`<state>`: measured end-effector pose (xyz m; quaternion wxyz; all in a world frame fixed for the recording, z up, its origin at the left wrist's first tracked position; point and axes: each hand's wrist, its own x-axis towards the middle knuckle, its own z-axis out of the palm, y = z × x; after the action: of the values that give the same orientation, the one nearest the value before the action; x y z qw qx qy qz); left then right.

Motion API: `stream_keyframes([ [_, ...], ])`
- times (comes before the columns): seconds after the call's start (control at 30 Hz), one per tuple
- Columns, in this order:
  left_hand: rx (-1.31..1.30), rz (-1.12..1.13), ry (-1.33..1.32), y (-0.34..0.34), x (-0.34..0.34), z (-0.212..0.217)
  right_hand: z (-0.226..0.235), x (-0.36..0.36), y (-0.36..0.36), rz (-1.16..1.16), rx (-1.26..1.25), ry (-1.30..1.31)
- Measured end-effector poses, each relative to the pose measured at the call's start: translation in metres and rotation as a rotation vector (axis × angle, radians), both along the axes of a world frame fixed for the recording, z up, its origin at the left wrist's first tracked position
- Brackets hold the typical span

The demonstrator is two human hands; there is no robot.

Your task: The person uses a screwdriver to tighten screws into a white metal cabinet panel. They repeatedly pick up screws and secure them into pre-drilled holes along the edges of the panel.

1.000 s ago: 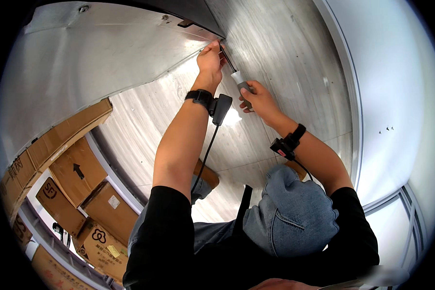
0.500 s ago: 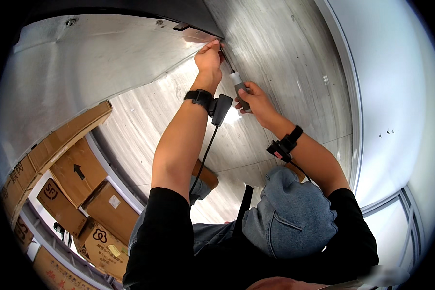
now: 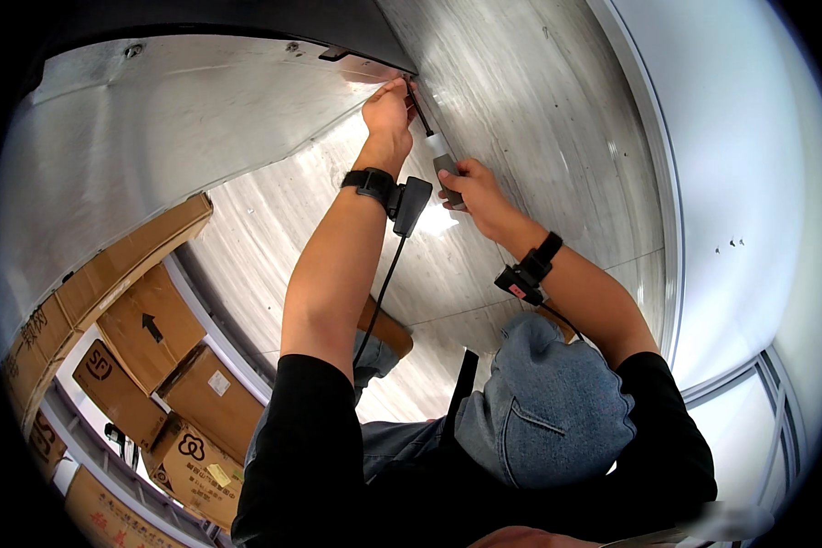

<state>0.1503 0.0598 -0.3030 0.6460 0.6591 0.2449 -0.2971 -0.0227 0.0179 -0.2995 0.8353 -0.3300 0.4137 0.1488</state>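
Observation:
My right hand (image 3: 479, 194) is closed round the grey handle of a screwdriver (image 3: 443, 161) with a pale collar. Its dark shaft slants up and to the left, toward the lower corner of a black-edged metal cabinet (image 3: 201, 100). At that corner, my left hand (image 3: 389, 119) has its fingers drawn together beside the shaft's far end. Whatever lies between those fingertips is hidden, and so is the tip of the screwdriver. Both wrists carry black straps with small cabled devices.
Wood-look floor (image 3: 539, 146) stretches below the cabinet. A white panel (image 3: 740, 173) rises along the right side. Several cardboard boxes (image 3: 205, 384) stand on a metal rack at the lower left. My bent knee in blue jeans (image 3: 553, 411) is close below the right forearm.
The screwdriver and my right hand have shifted slightly left, and the handle has turned a little in the grip. My left hand stays at the cabinet corner.

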Motion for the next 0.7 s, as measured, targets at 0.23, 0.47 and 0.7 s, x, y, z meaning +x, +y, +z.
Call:
stream_keyframes([
  [0.23, 0.021, -0.020, 0.011, -0.001, 0.001, 0.003, 0.001, -0.003, 0.004, -0.009, 0.055, 0.007],
  [0.47, 0.037, -0.041, 0.010, -0.004, -0.001, 0.006, 0.009, -0.002, 0.003, -0.053, 0.091, 0.038],
  [0.7, 0.044, -0.037, 0.018, -0.007, -0.003, 0.011, 0.011, -0.003, -0.005, 0.005, 0.218, 0.004],
])
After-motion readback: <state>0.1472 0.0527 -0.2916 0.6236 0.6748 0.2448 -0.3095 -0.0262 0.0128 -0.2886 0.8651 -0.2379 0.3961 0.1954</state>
